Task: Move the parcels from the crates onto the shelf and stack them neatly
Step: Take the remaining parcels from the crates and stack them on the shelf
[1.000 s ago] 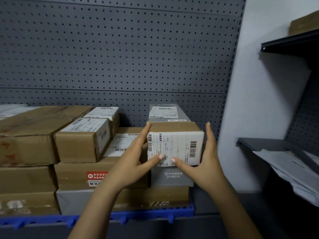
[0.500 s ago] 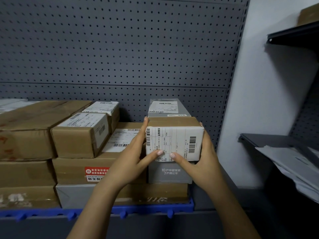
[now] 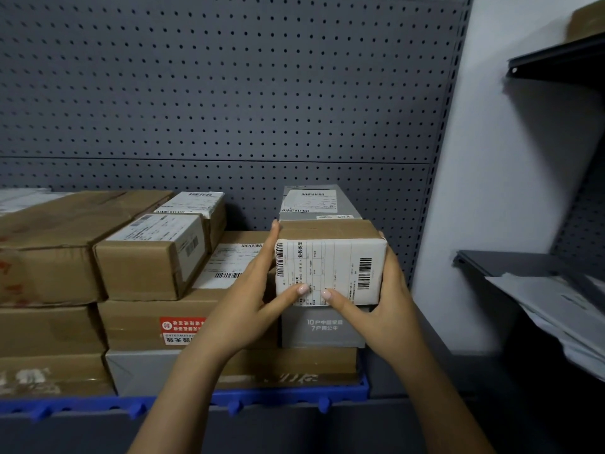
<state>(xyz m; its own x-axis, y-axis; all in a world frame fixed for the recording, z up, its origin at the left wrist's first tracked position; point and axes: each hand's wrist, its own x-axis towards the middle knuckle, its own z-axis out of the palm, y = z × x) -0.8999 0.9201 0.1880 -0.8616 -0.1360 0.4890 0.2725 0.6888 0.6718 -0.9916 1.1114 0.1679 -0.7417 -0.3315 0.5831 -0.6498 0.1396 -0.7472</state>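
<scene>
A small brown parcel (image 3: 330,257) with a white label on its front sits on top of a long grey box (image 3: 322,326) on the shelf. My left hand (image 3: 252,299) holds the parcel's left side, thumb on the label's lower edge. On the right side my right hand (image 3: 376,306) grips it the same way, thumb on the front. Stacked brown parcels (image 3: 147,253) fill the shelf to the left.
A blue plastic mat (image 3: 281,396) lies under the stacks. Behind stands a grey pegboard wall (image 3: 229,109). A white pillar (image 3: 491,191) borders the shelf on the right, and beyond it a dark shelf (image 3: 510,263) carries white mailers (image 3: 556,309).
Both hands have closed in on the small parcel's sides; the right hand's fingers, straight up a second ago, now wrap its right side. The parcel sits slightly further back on the grey box.
</scene>
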